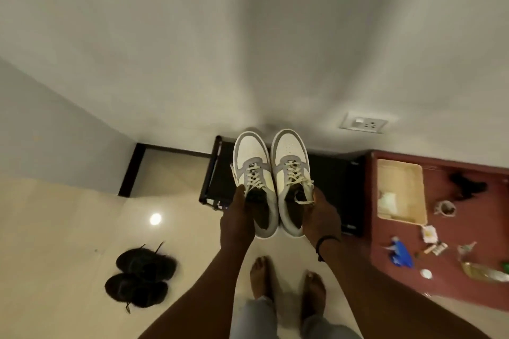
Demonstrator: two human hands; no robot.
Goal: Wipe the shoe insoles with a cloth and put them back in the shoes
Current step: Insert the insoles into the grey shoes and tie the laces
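Observation:
Two white-and-grey sneakers are held side by side above a black rack, toes pointing at the wall. My left hand (pixel 238 217) grips the left sneaker (pixel 252 168) at its collar. My right hand (pixel 319 215) grips the right sneaker (pixel 290 165) the same way. Their openings look dark, and I cannot tell whether insoles lie inside. No cloth shows in this view.
A low black rack (pixel 217 173) stands against the wall under the sneakers. A pair of black shoes (pixel 141 275) lies on the tiled floor at the left. At the right, a red-brown surface (pixel 468 228) carries a wooden tray (pixel 400 192), a blue item and small clutter. My bare feet stand below.

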